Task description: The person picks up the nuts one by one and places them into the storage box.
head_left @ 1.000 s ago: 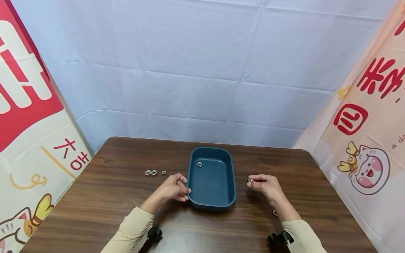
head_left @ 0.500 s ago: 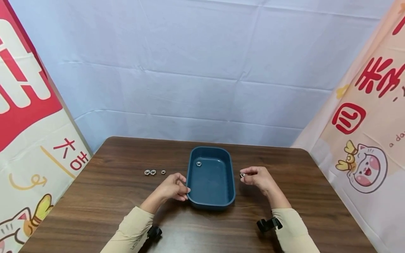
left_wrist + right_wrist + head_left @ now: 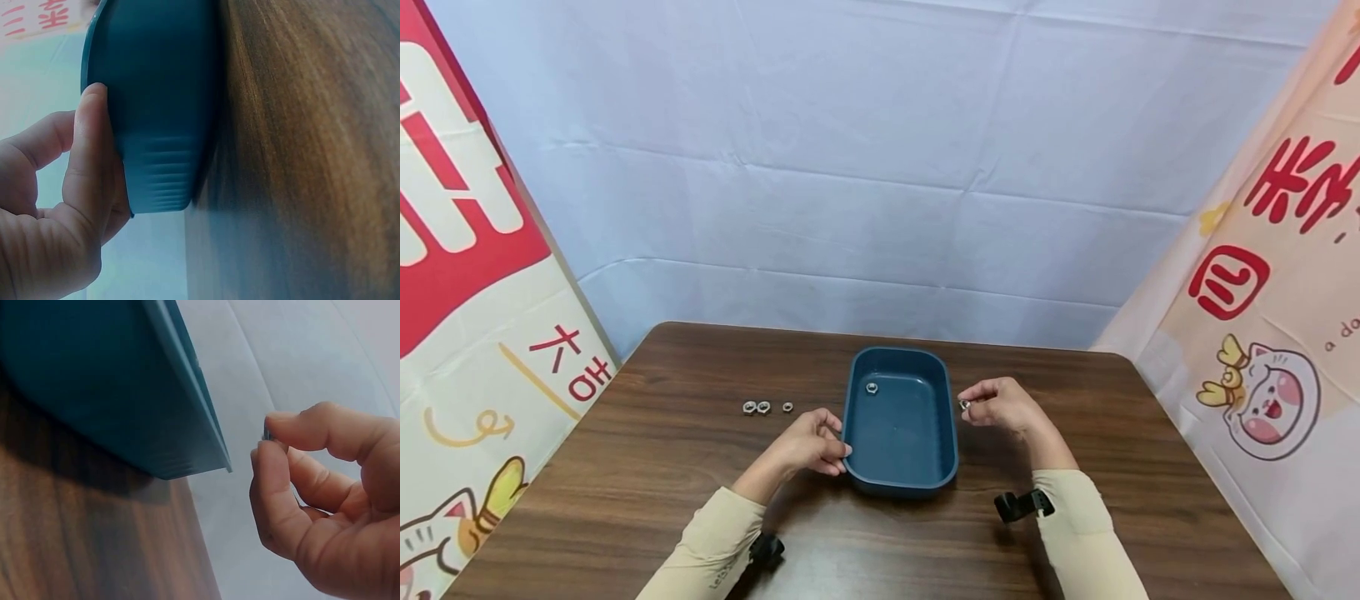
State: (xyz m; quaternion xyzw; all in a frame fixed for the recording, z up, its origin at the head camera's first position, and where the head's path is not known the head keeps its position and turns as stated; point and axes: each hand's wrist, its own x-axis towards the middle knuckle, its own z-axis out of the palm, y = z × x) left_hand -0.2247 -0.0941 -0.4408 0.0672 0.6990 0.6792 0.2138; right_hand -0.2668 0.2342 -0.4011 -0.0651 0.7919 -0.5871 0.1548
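Observation:
A dark blue plastic bin (image 3: 901, 479) stands mid-table with one metal nut (image 3: 872, 388) inside, toward its far left. My left hand (image 3: 811, 444) holds the bin's left rim, its digits against the rim and outer wall in the left wrist view. Just beyond the bin's right side, my right hand (image 3: 1003, 408) pinches a small hex nut (image 3: 964, 405) between thumb and fingertips. In the right wrist view only a sliver of that nut (image 3: 267, 433) shows between the fingertips, beside the bin's rim (image 3: 215, 440).
Left of the bin, two larger nuts (image 3: 763, 407) sit side by side, with a smaller nut (image 3: 787, 407) nearer the bin. All rest on the brown wooden table (image 3: 685, 367). A pale cloth (image 3: 880, 167) hangs behind it, printed banners at both sides.
My right hand has moved left and away from me with the nut, closer to the bin. A nut seen near the right wrist is now out of sight. The left hand stays put.

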